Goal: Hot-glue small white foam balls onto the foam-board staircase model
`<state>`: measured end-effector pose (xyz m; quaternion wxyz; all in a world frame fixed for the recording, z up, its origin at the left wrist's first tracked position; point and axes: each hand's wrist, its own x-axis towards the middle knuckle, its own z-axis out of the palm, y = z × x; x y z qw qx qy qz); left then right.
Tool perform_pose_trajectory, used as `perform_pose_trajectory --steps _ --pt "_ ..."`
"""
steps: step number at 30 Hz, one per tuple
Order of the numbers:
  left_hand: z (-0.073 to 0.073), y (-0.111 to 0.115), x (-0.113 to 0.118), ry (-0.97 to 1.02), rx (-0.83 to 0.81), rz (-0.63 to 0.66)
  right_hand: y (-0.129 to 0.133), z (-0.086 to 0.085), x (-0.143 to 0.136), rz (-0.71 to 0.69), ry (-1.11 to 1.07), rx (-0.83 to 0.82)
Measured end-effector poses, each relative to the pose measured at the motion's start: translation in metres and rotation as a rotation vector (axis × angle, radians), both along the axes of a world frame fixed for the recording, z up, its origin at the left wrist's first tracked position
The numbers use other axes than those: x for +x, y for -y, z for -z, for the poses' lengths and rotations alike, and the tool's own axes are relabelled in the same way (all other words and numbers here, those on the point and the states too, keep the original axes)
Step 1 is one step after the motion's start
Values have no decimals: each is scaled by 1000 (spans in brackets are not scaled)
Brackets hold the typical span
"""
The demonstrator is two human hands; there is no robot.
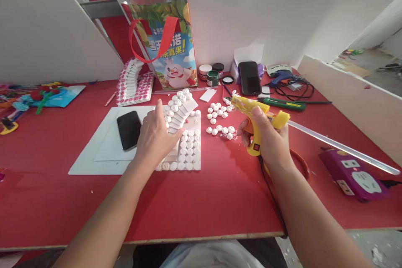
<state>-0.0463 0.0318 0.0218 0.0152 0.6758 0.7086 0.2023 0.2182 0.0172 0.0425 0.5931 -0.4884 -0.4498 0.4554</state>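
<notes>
My left hand [156,136] is closed on the side of a white stepped model [178,118], which has small white rosettes along its curved edge. The model rises from a white square base [197,159] with rows of rosettes. On the right, my right hand [268,138] is wrapped round a yellow glue gun [256,127], its nozzle pointing left and a long clear glue stick [342,146] sticking out of its back. Loose white rosettes [215,114] lie on the red table between the two hands.
A black phone [129,130] lies on white boards [84,160] at left. Behind stand a colourful bag [176,58], a pink-and-white model [135,86], paint jars [212,78] and another phone [249,78]. A purple power socket [354,174] sits right, near a green cutter [282,104].
</notes>
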Motion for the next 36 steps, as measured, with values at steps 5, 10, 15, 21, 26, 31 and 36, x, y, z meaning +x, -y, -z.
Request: perform_pose_trajectory --steps 5,10,15,21,26,31,36 --pt "0 4 0 2 3 25 1 -2 0 -12 -4 3" --pt "-4 10 -3 19 -22 52 2 -3 -1 -16 -22 -12" --pt "-13 16 0 3 -64 18 4 -3 1 -17 -25 -39" --pt "-11 39 -3 -12 -99 69 5 -2 1 -75 -7 -75" --pt "-2 55 -5 19 -49 54 7 -4 0 -54 27 -87" --pt "-4 60 4 7 -6 48 9 -7 1 -68 25 -83" --pt "-5 59 4 -8 -35 44 11 -8 -5 20 9 -104"
